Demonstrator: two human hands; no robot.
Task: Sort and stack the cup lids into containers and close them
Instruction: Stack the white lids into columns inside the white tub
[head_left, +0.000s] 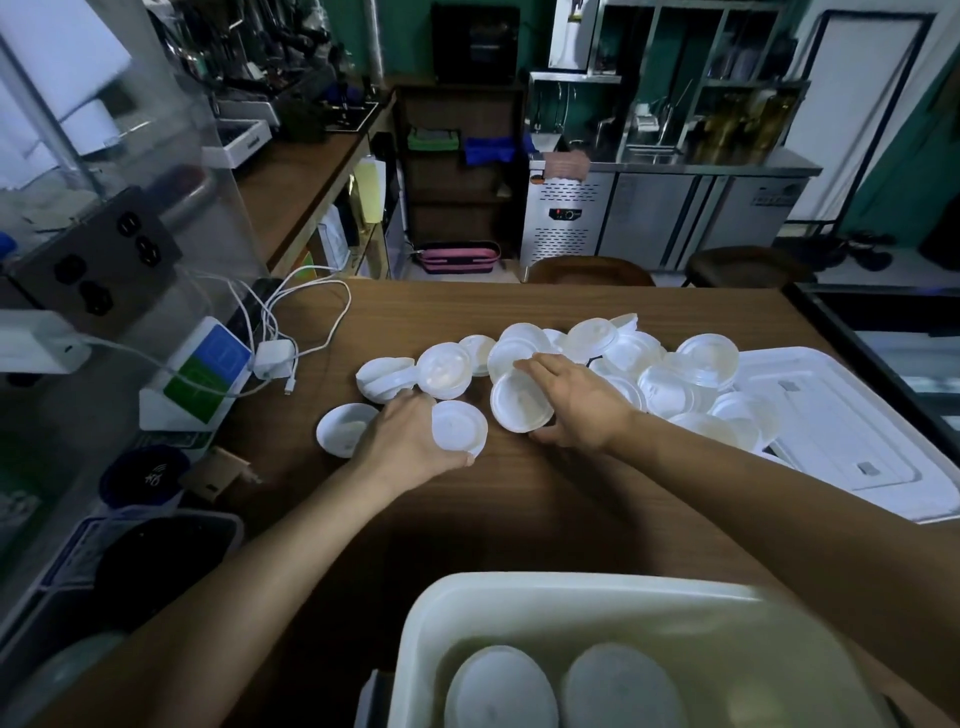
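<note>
We found the left hand (410, 436) curled round a white lid (460, 426), thumb at its near edge and fingers at its far edge, holding it tilted just above the wooden table (519, 519). The right hand (576, 410) gripped a second lid (519, 408) the same way, fingers spread over the top and thumb beneath, at the near edge of the loose pile of lids (623, 358). Both forearms reached forward from the bottom corners, wrists near each other. Closest to us stood the open container (415, 649) with two lid stacks (501, 691) inside; its flat cover (857, 431) lay on the right.
</note>
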